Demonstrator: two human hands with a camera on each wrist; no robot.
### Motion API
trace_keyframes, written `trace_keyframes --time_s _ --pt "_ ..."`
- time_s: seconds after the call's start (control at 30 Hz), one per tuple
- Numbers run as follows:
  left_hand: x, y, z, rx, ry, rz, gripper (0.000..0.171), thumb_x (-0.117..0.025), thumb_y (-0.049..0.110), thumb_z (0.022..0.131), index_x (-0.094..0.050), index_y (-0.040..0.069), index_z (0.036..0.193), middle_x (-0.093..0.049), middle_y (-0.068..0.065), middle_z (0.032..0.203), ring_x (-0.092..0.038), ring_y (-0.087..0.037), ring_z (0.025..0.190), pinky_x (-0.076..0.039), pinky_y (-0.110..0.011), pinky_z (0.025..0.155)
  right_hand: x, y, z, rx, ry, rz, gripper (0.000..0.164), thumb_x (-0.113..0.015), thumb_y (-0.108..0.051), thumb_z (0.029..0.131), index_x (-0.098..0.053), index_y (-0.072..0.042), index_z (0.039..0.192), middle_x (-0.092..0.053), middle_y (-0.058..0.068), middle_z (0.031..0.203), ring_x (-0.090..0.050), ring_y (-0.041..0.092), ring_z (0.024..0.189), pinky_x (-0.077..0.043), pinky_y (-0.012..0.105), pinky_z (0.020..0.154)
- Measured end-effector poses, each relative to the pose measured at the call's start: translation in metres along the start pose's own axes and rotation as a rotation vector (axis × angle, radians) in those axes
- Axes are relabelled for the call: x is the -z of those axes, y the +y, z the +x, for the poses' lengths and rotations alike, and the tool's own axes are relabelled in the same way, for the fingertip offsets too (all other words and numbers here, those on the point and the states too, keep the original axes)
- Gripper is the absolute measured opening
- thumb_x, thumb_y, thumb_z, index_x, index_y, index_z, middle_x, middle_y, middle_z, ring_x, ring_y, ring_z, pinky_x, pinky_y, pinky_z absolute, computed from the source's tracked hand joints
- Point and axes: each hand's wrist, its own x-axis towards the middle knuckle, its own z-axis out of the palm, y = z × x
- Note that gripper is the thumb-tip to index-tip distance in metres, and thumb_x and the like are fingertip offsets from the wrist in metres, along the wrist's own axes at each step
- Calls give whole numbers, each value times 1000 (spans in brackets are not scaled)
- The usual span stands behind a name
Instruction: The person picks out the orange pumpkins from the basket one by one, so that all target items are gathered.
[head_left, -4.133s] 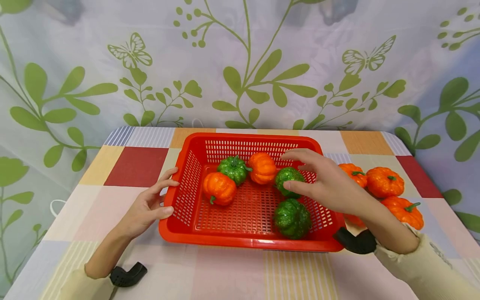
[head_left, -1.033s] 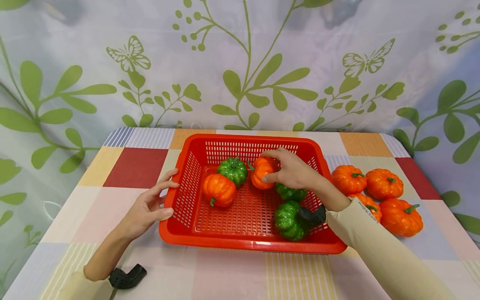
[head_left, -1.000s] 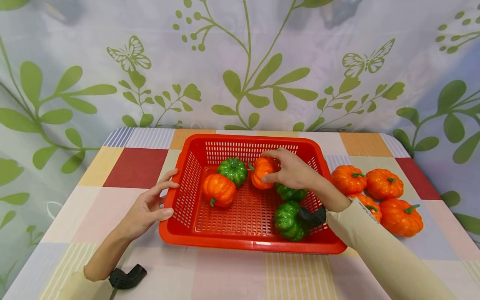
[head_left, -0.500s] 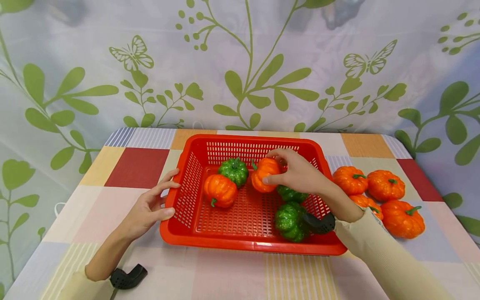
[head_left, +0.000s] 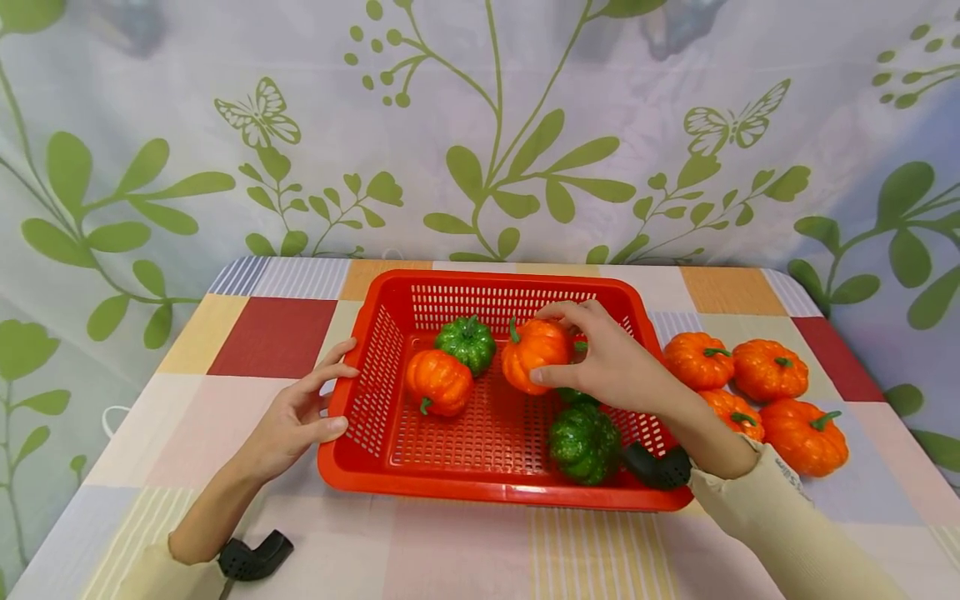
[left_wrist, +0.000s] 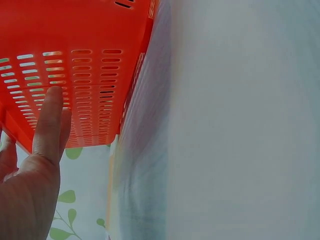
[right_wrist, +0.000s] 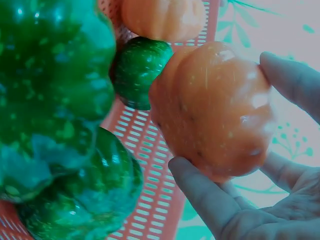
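Observation:
My right hand (head_left: 611,358) holds an orange toy pumpkin (head_left: 531,357) with a green stem, thumb and fingers on opposite sides. In the right wrist view this pumpkin (right_wrist: 215,110) is raised above the red basket's mesh. The red plastic basket (head_left: 480,492) also holds an orange pumpkin (head_left: 438,382) and a green pumpkin (head_left: 465,343) at left. At its right lies a dark green pumpkin (head_left: 585,443); another is mostly hidden behind my right hand. My left hand (head_left: 285,425) touches the basket's left rim, with extended fingers (left_wrist: 47,122) against its outer wall in the left wrist view.
Several orange pumpkins (head_left: 771,371) sit in a cluster on the table right of the basket. A checked cloth (head_left: 457,550) covers the table. Behind it hangs a leaf-patterned curtain (head_left: 315,125). Black curved pieces (head_left: 257,557) sit at both wrists.
My right hand has come from above the right-hand green pumpkin to the orange pumpkin, gripped it, and lifted it slightly, drawing it rightward. My left hand has stayed at the rim.

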Motion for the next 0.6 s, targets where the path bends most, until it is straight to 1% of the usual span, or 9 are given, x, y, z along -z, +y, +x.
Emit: trace_keyframes --time_s 0.17,0.27,0.4,0.6 --pt "1 0 -1 -5 -3 -1 47 -55 -10 89 -49 2 134 -11 -8 163 -40 -31 130 -55 -43 87 5 -8 -7 5 33 2 61 -83 -29 80 -53 -13 132 -42 11 128 -46 26 113 -49 44 87" --pt "1 -1 -2 -5 -3 1 47 -54 -10 89 -49 3 134 -11 -8 163 -41 -32 129 -55 -43 87 7 -12 -13 20 51 -3 61 -82 -28 81 -52 -13 132 -42 9 130 -46 25 115 -46 44 91" --pt "1 0 -1 5 3 0 48 -55 -9 89 -49 3 135 -11 -8 163 -41 -31 129 -55 -44 86 8 -15 -22 26 47 6 63 -82 -32 82 -49 -14 132 -45 5 132 -48 24 114 -44 47 96" --pt "1 1 0 17 13 8 48 -56 -8 89 -49 3 136 -11 -8 163 -41 -31 130 -55 -44 85 13 -17 -39 15 24 44 64 -78 -37 85 -45 -15 135 -51 1 132 -52 21 117 -45 46 97"
